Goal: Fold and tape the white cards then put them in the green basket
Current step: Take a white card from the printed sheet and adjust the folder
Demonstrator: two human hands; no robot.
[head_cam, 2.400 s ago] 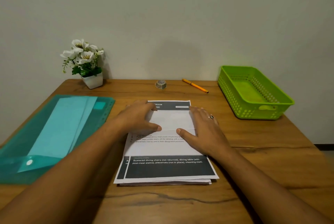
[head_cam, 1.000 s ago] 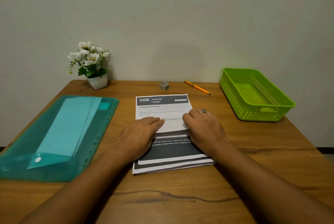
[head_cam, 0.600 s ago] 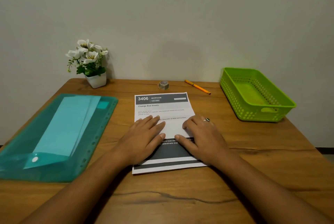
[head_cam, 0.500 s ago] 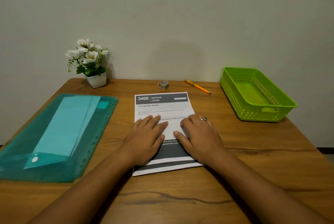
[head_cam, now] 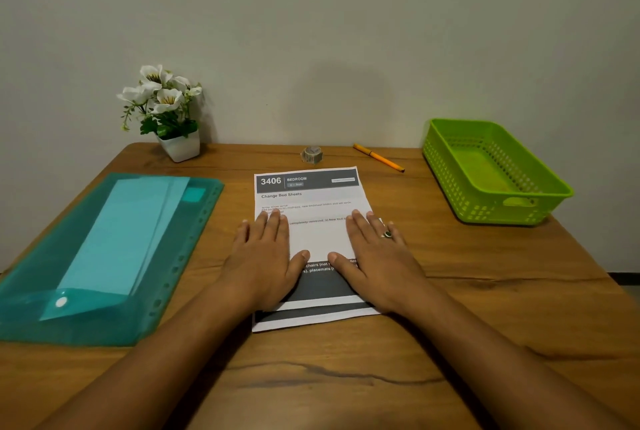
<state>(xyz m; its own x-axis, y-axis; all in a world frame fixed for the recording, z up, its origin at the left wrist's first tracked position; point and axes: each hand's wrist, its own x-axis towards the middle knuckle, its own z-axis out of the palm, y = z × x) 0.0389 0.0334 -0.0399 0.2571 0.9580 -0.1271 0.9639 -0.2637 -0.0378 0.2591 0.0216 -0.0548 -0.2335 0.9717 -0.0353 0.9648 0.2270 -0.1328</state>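
Observation:
A stack of white printed cards (head_cam: 313,202) lies in the middle of the wooden table. The top card is folded, with its white flap (head_cam: 318,239) lying across the middle and a dark band showing below. My left hand (head_cam: 266,256) presses flat on the flap's left edge, fingers spread. My right hand (head_cam: 375,251), wearing a ring, presses flat on the right edge. Neither hand grips anything. The green basket (head_cam: 450,166) stands at the right, apart from both hands. A small tape roll (head_cam: 311,154) sits behind the cards near the wall.
A teal plastic folder (head_cam: 194,239) with pale sheets inside lies at the left. A white pot of flowers (head_cam: 180,147) stands at the back left. An orange pen (head_cam: 378,157) lies between the tape roll and the basket. The wall runs along the table's far edge.
The card's lower part has been folded up over its middle. Both hands have slid apart from the centre to the card's left and right edges, flattening the flap.

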